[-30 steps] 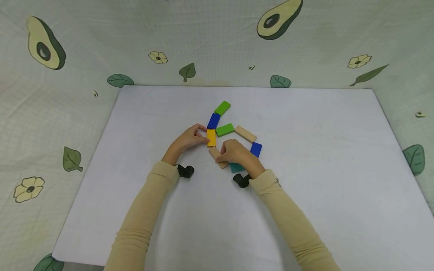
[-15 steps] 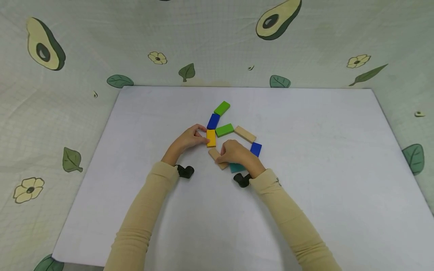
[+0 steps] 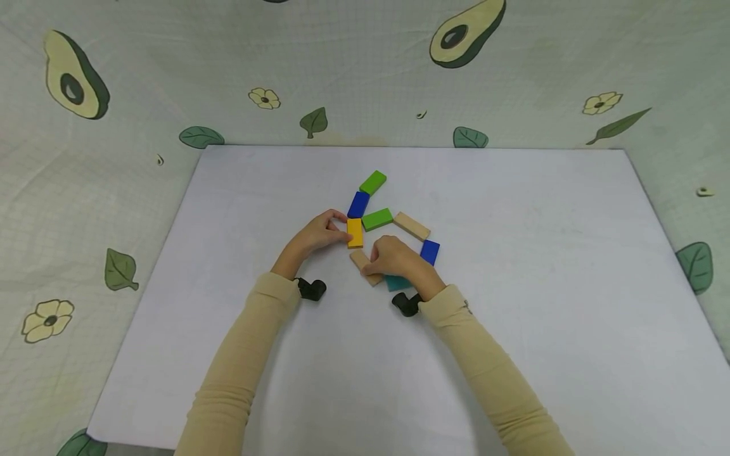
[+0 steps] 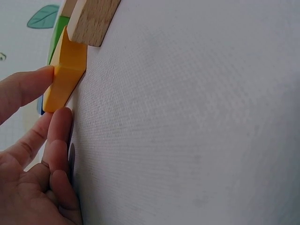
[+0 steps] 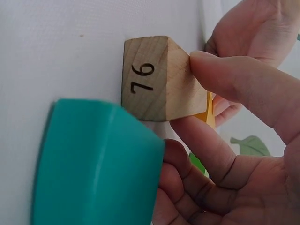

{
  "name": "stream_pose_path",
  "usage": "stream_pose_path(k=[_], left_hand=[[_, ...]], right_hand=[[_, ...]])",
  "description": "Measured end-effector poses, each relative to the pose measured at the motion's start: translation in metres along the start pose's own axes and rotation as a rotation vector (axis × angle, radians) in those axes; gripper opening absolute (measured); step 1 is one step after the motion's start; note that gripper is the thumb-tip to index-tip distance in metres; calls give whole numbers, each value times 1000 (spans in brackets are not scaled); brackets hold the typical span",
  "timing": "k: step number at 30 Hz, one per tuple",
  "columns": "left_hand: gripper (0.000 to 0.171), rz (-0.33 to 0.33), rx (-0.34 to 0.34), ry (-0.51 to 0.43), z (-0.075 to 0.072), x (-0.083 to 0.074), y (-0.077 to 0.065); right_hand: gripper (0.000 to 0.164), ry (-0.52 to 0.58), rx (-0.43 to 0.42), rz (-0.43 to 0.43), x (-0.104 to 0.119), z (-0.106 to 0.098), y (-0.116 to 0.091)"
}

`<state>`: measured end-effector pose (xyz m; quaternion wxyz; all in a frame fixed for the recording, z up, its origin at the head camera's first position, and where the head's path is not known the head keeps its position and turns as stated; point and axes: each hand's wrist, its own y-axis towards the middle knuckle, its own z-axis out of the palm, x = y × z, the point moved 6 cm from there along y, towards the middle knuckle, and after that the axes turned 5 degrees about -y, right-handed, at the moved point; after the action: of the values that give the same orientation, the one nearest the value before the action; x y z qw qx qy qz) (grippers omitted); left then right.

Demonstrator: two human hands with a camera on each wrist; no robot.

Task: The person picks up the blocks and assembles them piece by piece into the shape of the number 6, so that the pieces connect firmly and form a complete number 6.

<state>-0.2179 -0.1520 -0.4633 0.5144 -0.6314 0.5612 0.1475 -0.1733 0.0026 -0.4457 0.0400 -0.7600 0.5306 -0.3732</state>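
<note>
In the head view, my left hand [image 3: 316, 232] has its thumb and a finger on the yellow block [image 3: 355, 234], holding it at the side and far corner. My right hand [image 3: 396, 258] pinches a plain wooden block [image 3: 362, 260] between thumb and finger; its end face carries printed digits in the right wrist view. This wooden block [image 5: 145, 79] lies slanted just below the yellow one. Beside the right hand is a teal block [image 5: 93, 164], partly hidden by that hand from above. All these blocks lie on the white table.
A green block [image 3: 377, 219], a second plain wooden block [image 3: 412, 226] and a blue block [image 3: 430, 251] curve round to the teal one. Beyond the yellow block lie another blue block [image 3: 358, 204] and another green block [image 3: 373, 182]. The white tabletop [image 3: 542, 266] extends all around.
The plain wooden block under my right hand has shifted slightly away from the yellow block, leaving a thin gap. My left hand and the other blocks have stayed put.
</note>
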Motion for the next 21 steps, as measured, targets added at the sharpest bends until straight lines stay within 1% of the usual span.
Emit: stream_pose_path(k=[10, 21], left_hand=[[47, 0, 3, -8, 0, 1, 1], [46, 1, 3, -21, 0, 1, 0]], right_hand=[[29, 18, -13, 24, 0, 0, 0], [29, -7, 9, 11, -1, -2, 1]])
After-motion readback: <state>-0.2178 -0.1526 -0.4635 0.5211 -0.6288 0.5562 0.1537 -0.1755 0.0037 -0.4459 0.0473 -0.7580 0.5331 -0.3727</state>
